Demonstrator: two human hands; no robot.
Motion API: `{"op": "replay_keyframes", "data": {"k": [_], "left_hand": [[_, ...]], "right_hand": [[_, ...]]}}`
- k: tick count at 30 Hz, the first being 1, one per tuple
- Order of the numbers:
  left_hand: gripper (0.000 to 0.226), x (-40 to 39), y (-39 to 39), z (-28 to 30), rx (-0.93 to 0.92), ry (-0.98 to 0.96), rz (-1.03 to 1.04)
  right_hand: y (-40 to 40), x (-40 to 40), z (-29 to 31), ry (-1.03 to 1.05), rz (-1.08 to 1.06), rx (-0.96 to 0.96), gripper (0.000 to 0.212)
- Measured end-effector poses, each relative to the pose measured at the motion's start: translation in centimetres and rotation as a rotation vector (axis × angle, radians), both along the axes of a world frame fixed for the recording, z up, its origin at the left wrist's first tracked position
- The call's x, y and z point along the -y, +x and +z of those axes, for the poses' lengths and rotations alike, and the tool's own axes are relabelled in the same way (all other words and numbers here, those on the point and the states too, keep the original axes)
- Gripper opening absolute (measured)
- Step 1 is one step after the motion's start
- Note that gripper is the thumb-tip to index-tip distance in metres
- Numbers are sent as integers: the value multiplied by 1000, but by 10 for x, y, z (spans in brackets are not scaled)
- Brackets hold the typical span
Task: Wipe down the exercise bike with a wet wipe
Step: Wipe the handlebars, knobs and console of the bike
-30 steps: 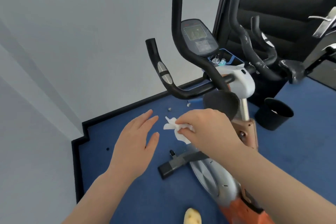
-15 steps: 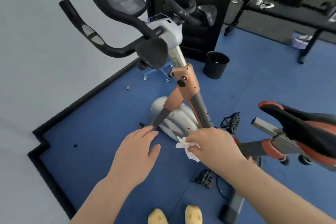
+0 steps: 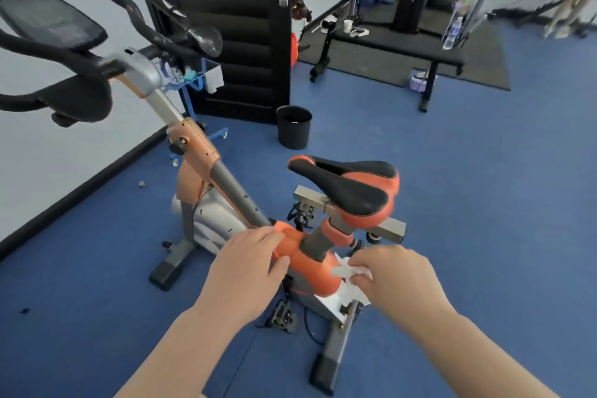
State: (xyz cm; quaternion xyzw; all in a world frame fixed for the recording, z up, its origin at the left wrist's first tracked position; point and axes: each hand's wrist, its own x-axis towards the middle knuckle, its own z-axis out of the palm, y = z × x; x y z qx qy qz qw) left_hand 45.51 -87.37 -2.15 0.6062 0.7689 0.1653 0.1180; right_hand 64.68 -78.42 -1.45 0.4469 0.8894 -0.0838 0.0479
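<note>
Head view: wet wipe pinched in right hand fingers against exercise bike frame; left hand fingers relaxed; saddle beyond fingertips judged unwiped

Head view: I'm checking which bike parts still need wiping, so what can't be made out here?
- Console: screen blurred, unreadable.
- Handlebars: cut off by the left and top edges.
- Wipe: mostly hidden by the right hand; wetness can't be judged.
- Orange frame: partly covered by the left hand; contact unclear.
- Near pedal: small, half hidden.
</note>
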Motion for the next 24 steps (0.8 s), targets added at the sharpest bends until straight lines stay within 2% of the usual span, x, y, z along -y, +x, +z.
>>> {"op": "replay_keyframes", "data": {"k": [5,10,17,24], "left_hand": [[38,-24,110,-3,90,39,53],[39,-50,189,2,120,23,2],[36,-123,224,-1,91,10,23],[41,-229,245,-24,181,17,146]], "right_hand": [[103,-21,13,-10,-22,27,20],[168,-53,25,21,-6,39,18],[215,-132,22,24,-36,27,22],[235,-241,17,33,-99,-57,32]]}}
